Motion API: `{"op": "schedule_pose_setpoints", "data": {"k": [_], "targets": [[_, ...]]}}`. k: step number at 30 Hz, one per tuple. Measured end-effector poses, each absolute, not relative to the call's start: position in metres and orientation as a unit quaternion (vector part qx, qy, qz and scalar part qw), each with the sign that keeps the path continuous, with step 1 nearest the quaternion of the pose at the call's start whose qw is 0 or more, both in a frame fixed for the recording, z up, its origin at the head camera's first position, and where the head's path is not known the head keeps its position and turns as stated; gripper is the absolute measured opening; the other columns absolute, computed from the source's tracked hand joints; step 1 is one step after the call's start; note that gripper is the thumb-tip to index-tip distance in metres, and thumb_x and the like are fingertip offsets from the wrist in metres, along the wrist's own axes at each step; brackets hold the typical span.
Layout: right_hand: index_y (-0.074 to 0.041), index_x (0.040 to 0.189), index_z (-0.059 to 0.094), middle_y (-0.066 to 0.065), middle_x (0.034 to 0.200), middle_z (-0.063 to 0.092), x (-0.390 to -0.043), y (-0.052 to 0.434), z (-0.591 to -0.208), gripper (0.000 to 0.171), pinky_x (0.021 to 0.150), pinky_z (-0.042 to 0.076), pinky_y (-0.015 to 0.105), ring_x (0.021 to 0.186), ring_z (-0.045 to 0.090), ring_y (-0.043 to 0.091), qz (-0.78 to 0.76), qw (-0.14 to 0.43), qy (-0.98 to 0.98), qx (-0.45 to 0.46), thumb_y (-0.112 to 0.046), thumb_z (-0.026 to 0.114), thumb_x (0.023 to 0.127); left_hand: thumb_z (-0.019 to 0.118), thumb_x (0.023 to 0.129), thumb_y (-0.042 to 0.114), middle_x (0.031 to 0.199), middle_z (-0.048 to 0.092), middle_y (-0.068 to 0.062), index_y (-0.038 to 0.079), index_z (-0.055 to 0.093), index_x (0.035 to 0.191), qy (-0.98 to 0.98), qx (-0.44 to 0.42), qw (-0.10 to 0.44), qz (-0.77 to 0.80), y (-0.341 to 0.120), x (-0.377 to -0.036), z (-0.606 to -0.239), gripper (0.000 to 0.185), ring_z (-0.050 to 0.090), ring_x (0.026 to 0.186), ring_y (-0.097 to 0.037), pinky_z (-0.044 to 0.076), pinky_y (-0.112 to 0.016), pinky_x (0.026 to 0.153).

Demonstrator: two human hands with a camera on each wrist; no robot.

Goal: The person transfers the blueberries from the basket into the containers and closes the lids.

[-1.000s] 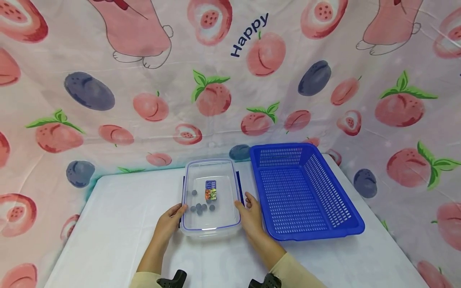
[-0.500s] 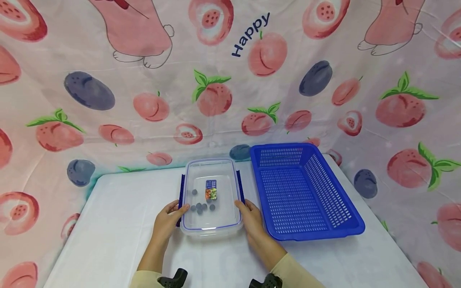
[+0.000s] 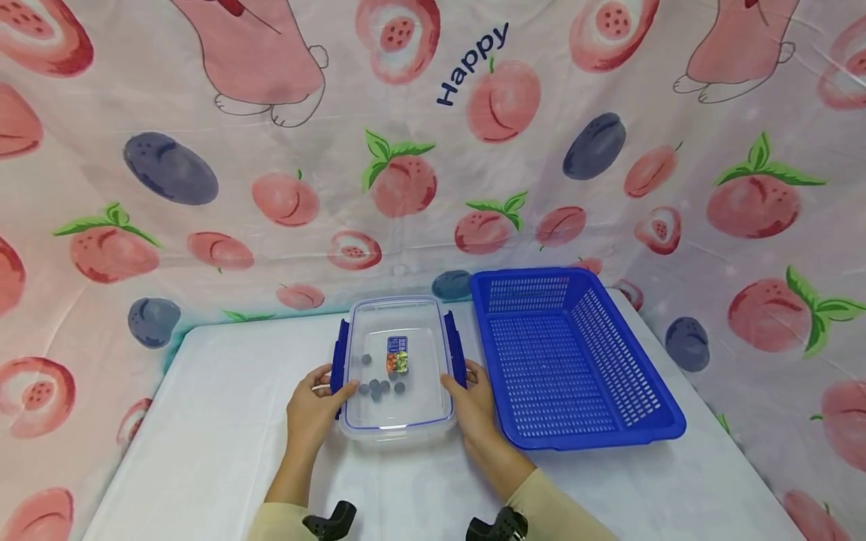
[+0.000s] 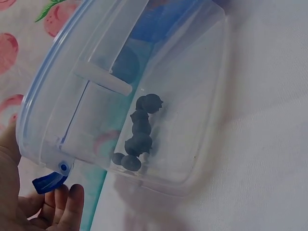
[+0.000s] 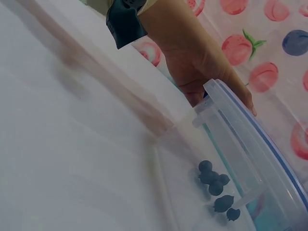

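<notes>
— While both hands sit at the sides of the clear lidded container, which step would you say is in hand?

— I judge it is the unlatching. The left hand has its fingers curled on the blue side clip, with the thumb on the lid edge. The right hand does the same at the opposite clip. Both clips stand flared away from the walls, so they look released.

— And where is the container?

— It rests on the white table, just beside the blue perforated basket, which holds nothing. Inside the container lie several small dark balls, maybe blueberries, and a small colourful label shows on the lid.

— What does the next move call for?

— In my opinion, lifting the lid straight up with an even pull on both sides, so the box does not tip and the balls do not roll. The left wrist view shows them gathered in one corner.
</notes>
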State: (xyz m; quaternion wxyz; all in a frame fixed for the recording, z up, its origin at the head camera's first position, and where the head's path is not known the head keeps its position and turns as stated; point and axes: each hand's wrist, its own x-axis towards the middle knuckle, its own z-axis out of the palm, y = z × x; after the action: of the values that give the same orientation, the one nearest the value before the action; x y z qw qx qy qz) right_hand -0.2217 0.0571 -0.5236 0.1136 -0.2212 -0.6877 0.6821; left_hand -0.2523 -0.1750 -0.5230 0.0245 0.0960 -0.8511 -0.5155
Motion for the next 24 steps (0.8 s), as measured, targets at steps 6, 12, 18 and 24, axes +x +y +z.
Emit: {"op": "schedule_pose_setpoints", "data": {"k": [6, 12, 18, 24], "targets": [[-0.001, 0.133, 0.054, 0.017, 0.116, 0.057, -0.228, 0.056, -0.516, 0.053, 0.083, 0.048, 0.035, 0.101, 0.053, 0.028, 0.650, 0.135, -0.720, -0.203, -0.003, 0.068, 0.082, 0.081, 0.080, 0.039, 0.115, 0.056, -0.014, 0.003, 0.054, 0.137, -0.865, 0.092, 0.044, -0.492, -0.171, -0.255, -0.520, 0.073, 0.055, 0.098, -0.025, 0.047, -0.030, 0.077], [0.000, 0.133, 0.055, 0.017, 0.116, 0.057, -0.237, 0.055, -0.511, 0.055, 0.088, 0.049, 0.040, 0.103, 0.053, 0.029, 0.625, 0.136, -0.741, -0.205, 0.000, 0.070, 0.080, 0.080, 0.081, 0.038, 0.118, 0.056, -0.016, 0.004, 0.054, 0.137, -0.873, 0.087, 0.053, -0.477, -0.167, -0.263, -0.518, 0.070, 0.056, 0.100, -0.028, 0.052, -0.034, 0.080], [0.000, 0.134, 0.055, 0.016, 0.118, 0.057, -0.244, 0.053, -0.509, 0.056, 0.089, 0.050, 0.042, 0.103, 0.054, 0.028, 0.612, 0.140, -0.750, -0.207, -0.001, 0.072, 0.081, 0.082, 0.080, 0.032, 0.113, 0.057, -0.015, 0.003, 0.057, 0.134, -0.877, 0.074, 0.076, -0.469, -0.162, -0.272, -0.516, 0.066, 0.055, 0.092, -0.025, 0.047, -0.028, 0.072], [0.000, 0.135, 0.055, 0.015, 0.121, 0.054, -0.246, 0.052, -0.511, 0.056, 0.091, 0.048, 0.042, 0.105, 0.051, 0.028, 0.607, 0.155, -0.751, -0.207, -0.002, 0.072, 0.081, 0.082, 0.080, 0.029, 0.111, 0.058, -0.014, 0.003, 0.059, 0.131, -0.874, 0.078, 0.098, -0.469, -0.157, -0.273, -0.517, 0.062, 0.055, 0.091, -0.025, 0.048, -0.029, 0.074]]}}
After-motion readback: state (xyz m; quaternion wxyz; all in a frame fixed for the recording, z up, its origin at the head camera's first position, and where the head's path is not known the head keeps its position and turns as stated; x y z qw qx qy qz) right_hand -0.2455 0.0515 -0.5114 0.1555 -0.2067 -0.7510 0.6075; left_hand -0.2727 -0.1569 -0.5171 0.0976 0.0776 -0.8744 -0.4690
